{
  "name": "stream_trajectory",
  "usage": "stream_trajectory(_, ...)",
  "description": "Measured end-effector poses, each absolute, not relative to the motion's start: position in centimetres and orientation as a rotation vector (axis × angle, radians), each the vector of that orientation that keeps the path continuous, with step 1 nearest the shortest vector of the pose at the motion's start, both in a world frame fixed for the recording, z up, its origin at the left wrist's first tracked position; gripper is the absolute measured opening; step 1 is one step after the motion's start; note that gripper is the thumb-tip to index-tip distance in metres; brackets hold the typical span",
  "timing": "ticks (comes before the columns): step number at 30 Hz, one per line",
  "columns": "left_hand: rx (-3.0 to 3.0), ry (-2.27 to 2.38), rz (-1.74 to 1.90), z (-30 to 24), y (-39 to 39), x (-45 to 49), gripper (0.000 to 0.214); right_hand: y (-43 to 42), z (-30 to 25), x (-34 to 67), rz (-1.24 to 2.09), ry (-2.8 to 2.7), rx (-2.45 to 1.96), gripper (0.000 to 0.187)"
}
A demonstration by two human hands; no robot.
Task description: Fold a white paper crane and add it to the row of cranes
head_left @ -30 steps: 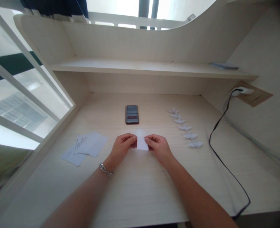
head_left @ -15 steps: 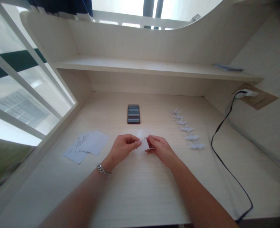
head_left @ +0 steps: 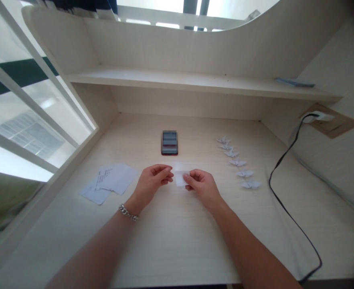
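Observation:
A small white paper slip (head_left: 181, 178) sits between my hands above the pale wood-grain desk (head_left: 170, 249). My right hand (head_left: 202, 186) pinches its lower right part between thumb and fingers. My left hand (head_left: 151, 182), with a metal chain bracelet (head_left: 128, 212) on the wrist, has its fingers curled together right at the slip's left edge, and no paper shows between them. The slip's upper part is washed out by glare and blends into the desk.
A blurred phone (head_left: 169, 143) lies beyond my hands. To the right, several origami cranes (head_left: 233, 158) stand in a line. Loose written sheets (head_left: 113, 180) lie left. A black cable (head_left: 269, 178) runs from a wall socket (head_left: 321, 117). A shelf (head_left: 179, 80) overhangs the desk; a window (head_left: 29, 120) is left.
My left hand has drawn slightly left, away from the slip, and its fingers now sit at the edge. The right hand still holds the slip. The whole view has shifted slightly.

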State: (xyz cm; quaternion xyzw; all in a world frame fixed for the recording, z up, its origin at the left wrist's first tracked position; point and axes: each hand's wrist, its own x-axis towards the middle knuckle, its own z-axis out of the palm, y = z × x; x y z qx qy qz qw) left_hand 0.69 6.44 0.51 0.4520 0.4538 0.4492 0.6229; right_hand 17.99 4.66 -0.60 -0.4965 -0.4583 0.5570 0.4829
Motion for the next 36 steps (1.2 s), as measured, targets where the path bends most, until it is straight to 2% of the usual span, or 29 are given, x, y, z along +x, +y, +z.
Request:
stream_trajectory(6, 1.205, 0.992, 0.845, 0.1, 5.7, 2.0, 0.024, 4.7, -1.0, 17.8, 1.370, -1.124, -1.187, 0.031)
stream_trajectory(15, 1.317, 1.091, 0.922, -0.1, 6.3, 1.4, 0.024, 4.4, -0.6, 17.6, 1.469, -1.156, -1.208, 0.027)
stream_trajectory(20, 1.356, 1.091, 0.909, 0.5, 6.1, 1.3, 0.022, 4.5, -0.5, 17.9, 1.340, -1.165, -1.188, 0.023)
stream_trajectory(24, 1.348, 1.096, 0.898, 1.0, 5.9, 1.5, 0.020, 4.5, -0.3, 17.9, 1.400, -1.127, -1.185, 0.024)
stream_trajectory(29, 1.326, 1.095, 0.895, 1.0, 5.9, 1.6, 0.019, 4.6, -0.3, 17.8, 1.293, -1.161, -1.191, 0.022)
stream_trajectory(34, 1.340, 1.150, 0.953, 0.7, 6.1, 1.4, 0.022, 4.5, -0.4, 17.7, 1.521, -1.146, -1.193, 0.026)
stream_trajectory(36, 1.341, 1.178, 0.964, 0.7, 6.2, 1.3, 0.023, 4.5, -0.4, 17.7, 1.512, -1.208, -1.208, 0.025)
